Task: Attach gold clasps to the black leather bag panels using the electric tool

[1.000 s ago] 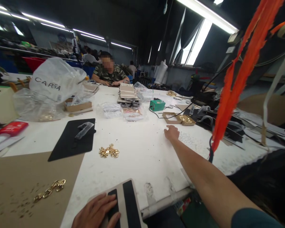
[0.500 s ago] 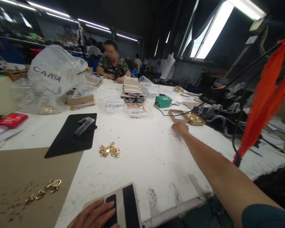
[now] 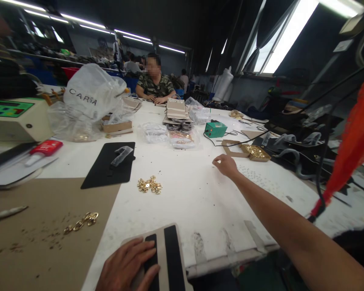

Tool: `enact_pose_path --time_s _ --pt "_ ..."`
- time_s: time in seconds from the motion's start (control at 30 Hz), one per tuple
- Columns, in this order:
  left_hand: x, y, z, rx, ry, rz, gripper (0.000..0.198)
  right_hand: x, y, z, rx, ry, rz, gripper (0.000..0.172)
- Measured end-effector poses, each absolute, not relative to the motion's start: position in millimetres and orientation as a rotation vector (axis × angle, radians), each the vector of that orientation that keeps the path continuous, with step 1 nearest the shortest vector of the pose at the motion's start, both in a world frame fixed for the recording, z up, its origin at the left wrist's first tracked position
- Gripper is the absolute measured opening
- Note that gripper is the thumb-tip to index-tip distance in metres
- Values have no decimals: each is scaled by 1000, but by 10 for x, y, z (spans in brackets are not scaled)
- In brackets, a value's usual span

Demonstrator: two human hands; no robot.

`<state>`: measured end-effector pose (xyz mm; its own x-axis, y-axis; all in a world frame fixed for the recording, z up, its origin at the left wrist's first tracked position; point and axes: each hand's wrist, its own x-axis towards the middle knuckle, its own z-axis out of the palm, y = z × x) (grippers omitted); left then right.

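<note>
My left hand (image 3: 129, 262) lies flat, fingers stretched, on a beige panel with black strips (image 3: 173, 258) at the table's front edge. Over the white table, my right hand (image 3: 226, 165) has thumb and forefinger pinched together; anything between them is too small to make out. Tiny pieces (image 3: 255, 178) are scattered on the table to its right. Behind it stands an open box of gold pieces (image 3: 256, 152). A pile of gold rings (image 3: 150, 185) lies left of centre, beside a black panel (image 3: 109, 165) with a clear plastic-wrapped strip on it.
More gold rings (image 3: 81, 223) lie on a brown sheet (image 3: 63, 266) at left. Further back are a green box (image 3: 216, 129) with cables, plastic bags (image 3: 153, 132) and stacked panels (image 3: 176, 109). A person (image 3: 156, 85) sits across the table. An orange-red tassel (image 3: 348, 141) hangs at right.
My right hand has moved left, away from the gold pieces' box, uncovering the scattered tiny pieces. My left hand stays on the panel, and the view has turned left.
</note>
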<state>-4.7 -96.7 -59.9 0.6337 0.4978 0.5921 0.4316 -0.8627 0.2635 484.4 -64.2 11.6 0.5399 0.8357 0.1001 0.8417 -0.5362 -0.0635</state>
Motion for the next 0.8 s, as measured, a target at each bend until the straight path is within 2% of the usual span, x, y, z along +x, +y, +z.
enact_pose_path --time_s 0.23,0.43,0.8 --pt "16 -1152 -447 2501 921 870 19 3983 -1126 -147 -2485 -1714 12 29" --pt "-7 -1253 -333 2356 958 813 20 4056 -1119 -111 -2520 -1687 95 24" --pt "-28 -1433 -179 2185 993 873 31 3702 -1105 -4 -2440 -1789 -57 31"
